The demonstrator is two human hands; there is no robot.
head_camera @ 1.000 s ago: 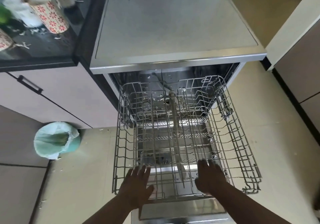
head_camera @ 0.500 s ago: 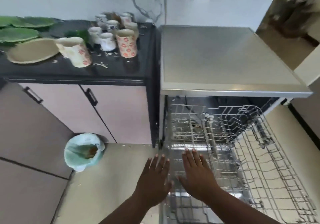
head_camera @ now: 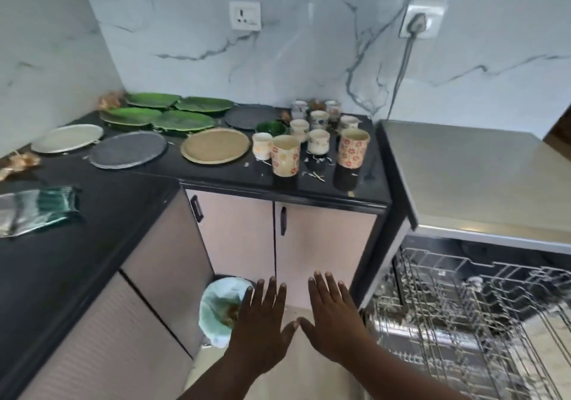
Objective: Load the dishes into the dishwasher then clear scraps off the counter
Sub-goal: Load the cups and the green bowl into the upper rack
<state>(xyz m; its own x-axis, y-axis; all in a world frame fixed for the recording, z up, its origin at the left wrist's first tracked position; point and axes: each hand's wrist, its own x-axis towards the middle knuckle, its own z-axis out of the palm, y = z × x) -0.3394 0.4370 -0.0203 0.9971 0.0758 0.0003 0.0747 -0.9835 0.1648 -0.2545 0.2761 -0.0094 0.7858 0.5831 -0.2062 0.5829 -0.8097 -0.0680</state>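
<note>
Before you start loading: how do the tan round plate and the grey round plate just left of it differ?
The tan plate is straw-coloured with a paler raised rim; the grey plate is dark grey all over. The tan plate sits beside the cups, while the grey plate lies farther left, near the silver plate. The grey plate's near edge comes closer to the counter front than the tan plate's. Both are round, lie flat, look woven-textured and hold nothing.
</note>
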